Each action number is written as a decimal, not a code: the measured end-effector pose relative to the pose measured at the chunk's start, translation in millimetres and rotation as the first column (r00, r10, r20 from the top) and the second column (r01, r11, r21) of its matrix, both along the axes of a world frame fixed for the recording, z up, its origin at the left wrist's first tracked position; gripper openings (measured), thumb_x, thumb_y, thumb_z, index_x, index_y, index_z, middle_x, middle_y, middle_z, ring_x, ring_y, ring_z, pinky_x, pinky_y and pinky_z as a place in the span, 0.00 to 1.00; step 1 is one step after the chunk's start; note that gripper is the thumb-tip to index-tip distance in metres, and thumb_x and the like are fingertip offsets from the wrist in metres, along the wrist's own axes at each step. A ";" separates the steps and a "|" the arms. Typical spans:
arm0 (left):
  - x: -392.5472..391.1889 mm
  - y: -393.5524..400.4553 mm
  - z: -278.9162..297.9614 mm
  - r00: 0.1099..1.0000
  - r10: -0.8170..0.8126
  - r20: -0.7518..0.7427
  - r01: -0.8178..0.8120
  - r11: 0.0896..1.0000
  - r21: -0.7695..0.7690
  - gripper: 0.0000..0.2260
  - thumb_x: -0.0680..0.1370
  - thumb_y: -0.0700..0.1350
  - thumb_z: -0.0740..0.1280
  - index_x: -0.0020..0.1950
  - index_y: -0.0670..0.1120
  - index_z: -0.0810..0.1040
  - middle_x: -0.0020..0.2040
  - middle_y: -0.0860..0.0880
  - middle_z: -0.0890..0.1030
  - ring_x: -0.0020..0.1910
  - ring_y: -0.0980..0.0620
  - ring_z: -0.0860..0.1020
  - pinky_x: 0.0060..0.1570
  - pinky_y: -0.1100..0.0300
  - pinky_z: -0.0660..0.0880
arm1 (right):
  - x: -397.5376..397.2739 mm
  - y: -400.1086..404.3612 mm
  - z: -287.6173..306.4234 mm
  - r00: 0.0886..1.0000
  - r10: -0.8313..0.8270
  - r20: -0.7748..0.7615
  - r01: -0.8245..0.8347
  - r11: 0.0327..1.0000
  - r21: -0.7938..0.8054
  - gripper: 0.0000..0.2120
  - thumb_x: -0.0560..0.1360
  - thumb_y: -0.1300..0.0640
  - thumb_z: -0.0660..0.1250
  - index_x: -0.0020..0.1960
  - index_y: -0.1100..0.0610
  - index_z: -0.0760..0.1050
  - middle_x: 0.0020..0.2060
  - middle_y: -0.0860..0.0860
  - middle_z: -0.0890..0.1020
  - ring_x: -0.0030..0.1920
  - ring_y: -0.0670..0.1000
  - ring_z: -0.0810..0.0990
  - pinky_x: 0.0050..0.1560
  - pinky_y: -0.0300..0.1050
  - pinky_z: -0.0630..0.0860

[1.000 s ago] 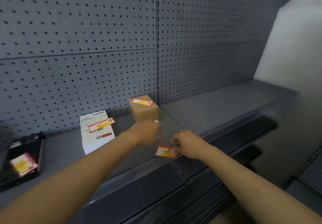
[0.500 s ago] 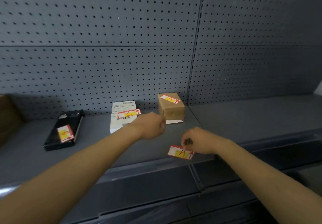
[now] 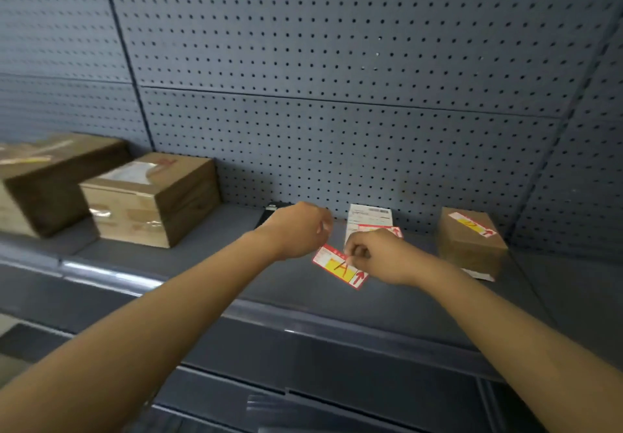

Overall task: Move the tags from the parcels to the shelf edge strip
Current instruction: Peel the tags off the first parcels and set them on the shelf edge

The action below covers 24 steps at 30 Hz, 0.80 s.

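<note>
Above grey shelf (image 3: pixel 209 260), right hand (image 3: pixel 381 257) pinches tag (image 3: pixel 338 265) top edge.

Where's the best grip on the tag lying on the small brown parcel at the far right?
Pinch the tag at its near, arrow-marked end, coming from the front right. It lies flat and slanted across the small brown parcel top, so only an end that lifts offers an edge. The right hand is nearest but now pinches another tag.

Grey pegboard wall (image 3: pixel 337 61) rises behind the grey shelf (image 3: pixel 209 257).
</note>
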<state>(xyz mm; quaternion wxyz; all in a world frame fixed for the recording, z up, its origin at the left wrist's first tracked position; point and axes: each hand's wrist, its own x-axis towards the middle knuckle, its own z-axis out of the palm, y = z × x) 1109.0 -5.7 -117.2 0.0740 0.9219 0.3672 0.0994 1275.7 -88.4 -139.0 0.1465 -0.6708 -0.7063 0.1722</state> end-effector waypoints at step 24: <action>-563.3 72.4 -19.4 0.610 0.790 -0.064 -0.792 0.611 -0.010 0.11 0.77 0.48 0.60 0.57 0.50 0.77 0.55 0.48 0.81 0.51 0.45 0.79 0.50 0.51 0.78 | -554.2 228.9 9.2 0.715 0.665 0.217 -0.685 0.728 0.023 0.05 0.76 0.54 0.64 0.47 0.52 0.77 0.43 0.50 0.79 0.45 0.52 0.78 0.44 0.48 0.76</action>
